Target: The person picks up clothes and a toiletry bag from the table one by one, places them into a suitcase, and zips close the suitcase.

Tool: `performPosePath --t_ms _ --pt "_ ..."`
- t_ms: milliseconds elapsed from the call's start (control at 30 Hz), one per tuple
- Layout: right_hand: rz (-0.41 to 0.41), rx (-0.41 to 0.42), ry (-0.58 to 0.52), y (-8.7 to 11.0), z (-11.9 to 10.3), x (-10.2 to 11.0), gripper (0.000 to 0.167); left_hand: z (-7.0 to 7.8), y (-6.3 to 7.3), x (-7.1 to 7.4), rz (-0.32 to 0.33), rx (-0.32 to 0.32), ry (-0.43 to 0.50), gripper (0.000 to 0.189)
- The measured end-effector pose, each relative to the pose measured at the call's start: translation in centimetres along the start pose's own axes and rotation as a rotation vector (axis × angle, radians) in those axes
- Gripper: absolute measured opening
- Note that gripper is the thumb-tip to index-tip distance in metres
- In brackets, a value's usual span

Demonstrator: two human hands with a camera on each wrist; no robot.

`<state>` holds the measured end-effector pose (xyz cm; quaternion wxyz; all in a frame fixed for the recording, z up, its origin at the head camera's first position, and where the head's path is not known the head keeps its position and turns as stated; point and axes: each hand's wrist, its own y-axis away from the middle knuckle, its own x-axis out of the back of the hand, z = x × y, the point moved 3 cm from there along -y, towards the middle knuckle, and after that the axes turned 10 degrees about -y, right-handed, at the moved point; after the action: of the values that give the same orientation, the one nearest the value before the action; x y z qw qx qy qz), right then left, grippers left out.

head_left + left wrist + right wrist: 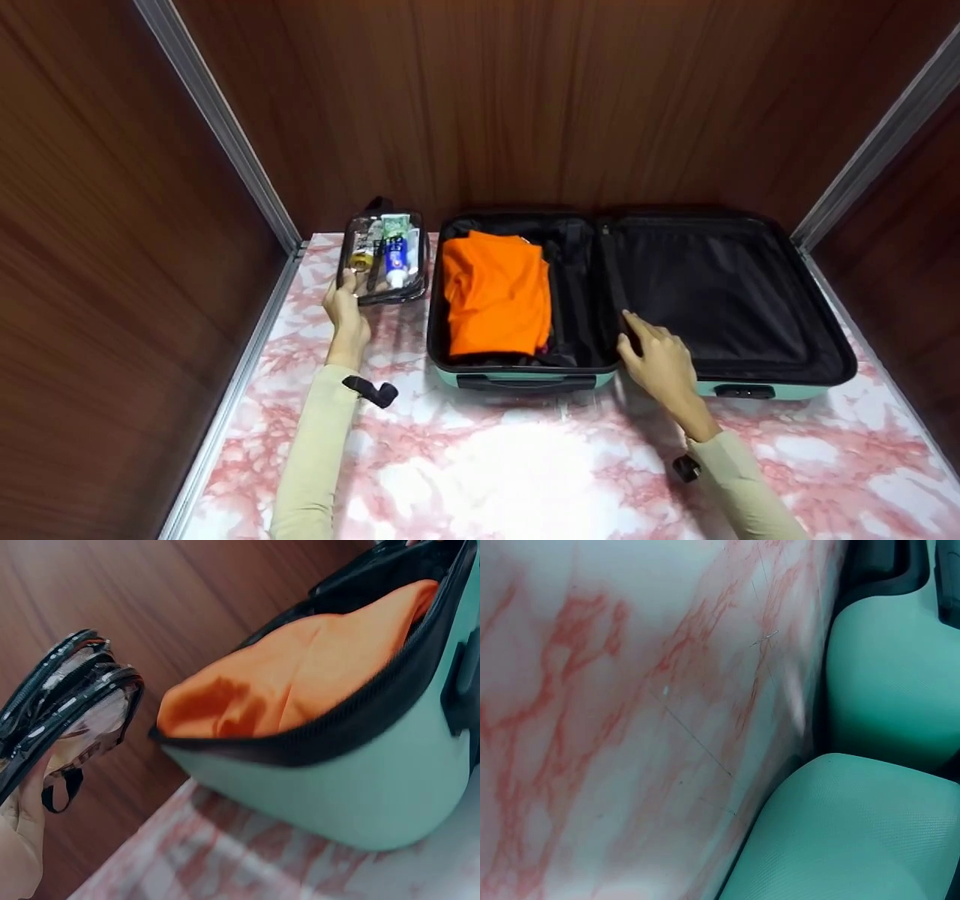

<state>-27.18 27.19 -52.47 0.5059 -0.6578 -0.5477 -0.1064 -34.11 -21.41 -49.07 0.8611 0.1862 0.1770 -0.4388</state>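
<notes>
My left hand [346, 311] grips the near edge of a clear toiletry bag [382, 256] with black trim, its fingers showing through the plastic underneath. Inside the bag lie a blue-and-white tube [396, 259], a green-and-white tube and a bottle with a yellow cap. In the left wrist view the bag [67, 709] is held up beside the suitcase. The mint-green suitcase [454, 377] lies spread with both halves up, folded orange cloth [495, 292] filling much of its left half. My right hand [660, 364] rests at the near inner edge of the right half, fingers loosely bent.
The suitcase's right half [712, 292] has a black lining. Under everything is a red-and-white marbled tabletop [525, 465]. Brown wood-grain panels [510, 105] stand behind and at both sides, joined by metal corner strips [225, 112].
</notes>
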Motion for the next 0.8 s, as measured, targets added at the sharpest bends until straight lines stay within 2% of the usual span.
performPosePath --t_ms 200,467,633,800 --pt "0.006 0.004 0.005 -0.2 0.1 0.1 0.042 0.5 1.4 -2.2 -0.117 -0.011 0.011 0.021" --pt "-0.014 -0.025 0.007 -0.2 0.0 -0.2 0.043 0.5 3.2 -4.3 -0.201 -0.057 -0.135 0.023" --pt "-0.014 -0.031 0.006 -0.2 -0.1 -0.1 0.043 0.2 4.7 -5.4 -0.321 -0.048 -0.144 0.027" --pt "-0.016 -0.026 0.007 -0.4 -0.2 0.1 0.043 0.0 6.1 -6.4 -0.424 -0.028 -0.133 0.021"
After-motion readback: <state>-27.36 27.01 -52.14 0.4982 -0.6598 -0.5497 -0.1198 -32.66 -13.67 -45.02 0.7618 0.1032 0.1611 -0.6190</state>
